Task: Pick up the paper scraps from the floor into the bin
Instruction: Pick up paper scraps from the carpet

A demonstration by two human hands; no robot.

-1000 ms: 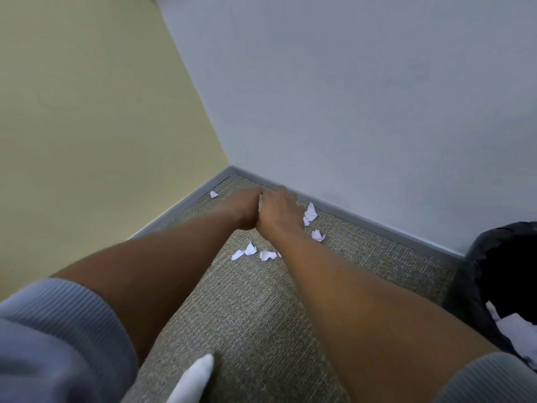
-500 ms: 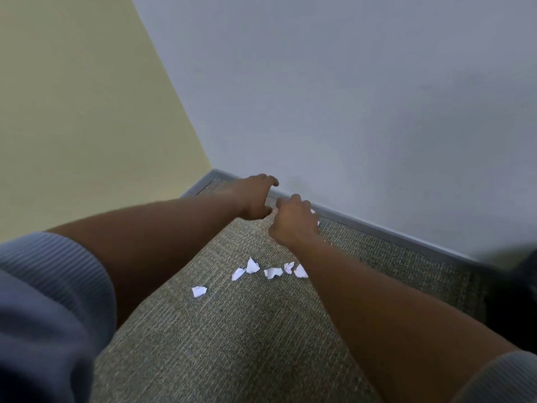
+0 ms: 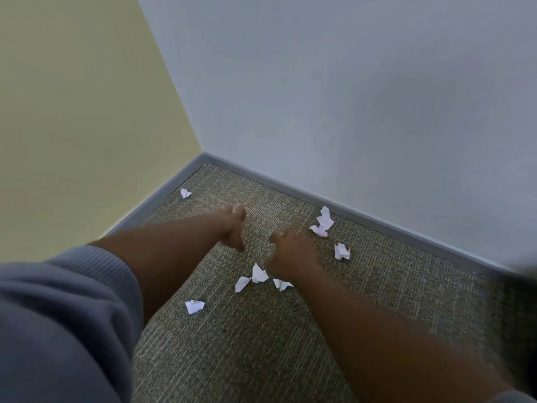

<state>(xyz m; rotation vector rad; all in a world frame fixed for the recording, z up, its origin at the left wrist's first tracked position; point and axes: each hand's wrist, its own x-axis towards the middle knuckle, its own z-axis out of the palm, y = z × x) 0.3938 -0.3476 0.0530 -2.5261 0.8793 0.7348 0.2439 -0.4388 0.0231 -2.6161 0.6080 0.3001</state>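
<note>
Head view: left hand (image 3: 234, 228) and right hand (image 3: 290, 253) hover (blurred; finger state cannot be told) above paper scraps (image 3: 259, 274) on carpet (image 3: 261, 344).

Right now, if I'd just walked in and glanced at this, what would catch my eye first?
Probably the white paper scraps scattered on the grey-green carpet, bright against it, in the corner where a yellow wall meets a pale grey one. Next, two bare forearms reaching over them: the left hand and right hand hover close together among the scraps, both blurred. One lone scrap sits apart by the baseboard at the far left.
</note>
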